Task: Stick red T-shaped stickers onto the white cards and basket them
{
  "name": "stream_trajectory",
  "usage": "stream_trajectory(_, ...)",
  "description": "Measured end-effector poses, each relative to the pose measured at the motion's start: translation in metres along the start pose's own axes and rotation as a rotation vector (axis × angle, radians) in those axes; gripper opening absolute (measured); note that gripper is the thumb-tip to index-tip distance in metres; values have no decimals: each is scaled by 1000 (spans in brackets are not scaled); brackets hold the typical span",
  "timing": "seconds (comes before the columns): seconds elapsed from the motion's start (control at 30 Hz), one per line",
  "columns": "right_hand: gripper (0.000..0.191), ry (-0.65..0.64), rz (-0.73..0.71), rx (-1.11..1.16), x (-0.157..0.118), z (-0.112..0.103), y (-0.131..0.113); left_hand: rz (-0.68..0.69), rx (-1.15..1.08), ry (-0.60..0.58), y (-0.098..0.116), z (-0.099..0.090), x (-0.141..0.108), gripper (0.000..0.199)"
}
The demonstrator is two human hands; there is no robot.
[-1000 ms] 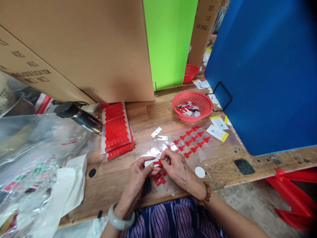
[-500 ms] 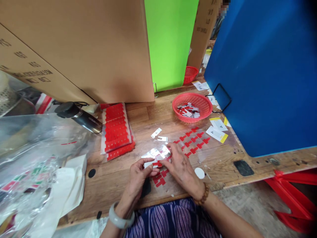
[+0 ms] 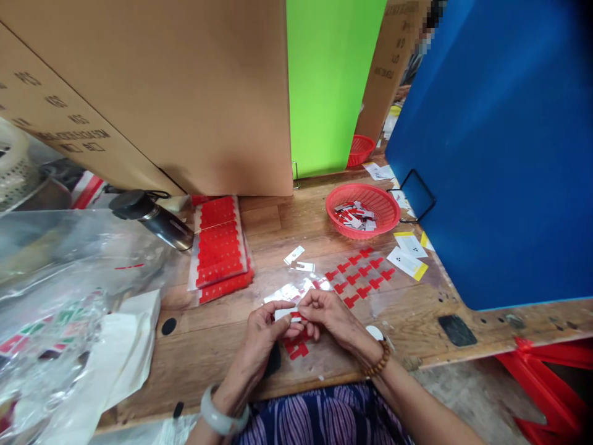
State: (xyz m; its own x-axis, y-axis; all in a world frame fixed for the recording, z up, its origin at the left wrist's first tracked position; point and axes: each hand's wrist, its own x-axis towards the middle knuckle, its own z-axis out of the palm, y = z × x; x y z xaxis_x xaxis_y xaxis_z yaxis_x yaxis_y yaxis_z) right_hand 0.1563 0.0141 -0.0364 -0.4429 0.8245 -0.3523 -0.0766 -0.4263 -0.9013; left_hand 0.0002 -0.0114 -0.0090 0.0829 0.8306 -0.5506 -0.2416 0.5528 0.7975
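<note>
My left hand point(image 3: 260, 334) is closed on a small flat white piece point(image 3: 283, 314), pinched between thumb and fingers. My right hand point(image 3: 338, 324) has its fingertips pressed together at the right end of that piece, where a bit of red sticker point(image 3: 295, 317) shows. Below both hands lies a clear sheet with rows of red T-shaped stickers point(image 3: 364, 276), partly hidden by the hands. Beyond my fingertips are two loose white pieces, one with a round mark point(image 3: 293, 254) and one with a notch point(image 3: 303, 267).
A red plastic basket point(image 3: 388, 213) with several white-and-red pieces stands ahead. Stacked red sticker sheets point(image 3: 220, 241) and a dark flask point(image 3: 162, 222) are on the left, beside clear plastic bags point(image 3: 69, 266). Cardboard point(image 3: 208, 93), a green panel point(image 3: 331, 86) and a blue panel point(image 3: 500, 154) rise behind.
My right hand has moved from the sticker sheet to the white piece in my left hand, and its fingers have come together there. The view has shifted slightly.
</note>
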Motion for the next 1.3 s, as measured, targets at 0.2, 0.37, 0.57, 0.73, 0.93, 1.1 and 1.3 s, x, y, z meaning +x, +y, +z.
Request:
stream_trajectory(0.2, 32, 166, -59, 63, 12, -42, -39, 99, 77, -15, 7, 0, 23, 49)
stream_trajectory(0.37, 30, 485, -390, 337, 25, -78, -93, 401, 435, 142, 15, -5, 58, 32)
stream_trajectory(0.57, 23, 478, -402, -401, 45, -56, -64, 398, 387, 125, 5, -4, 67, 26)
stream_trajectory(0.73, 14, 271, -392, -1099, 63, -34, -44, 331, 267, 134, -10, -4, 57, 25)
stream_trajectory(0.93, 10, 238, -312, -1196, 83, -27, -42, 364, 335, 95, -17, -5, 42, 19)
stream_trajectory(1.1, 13, 177, -310, -1149, 86, -25, -53, 360, 357, 88, -23, -8, 39, 15)
stream_trajectory(1.3, 23, 157, -350, -931, 72, -21, -66, 294, 142, 147, -14, -6, 39, 36)
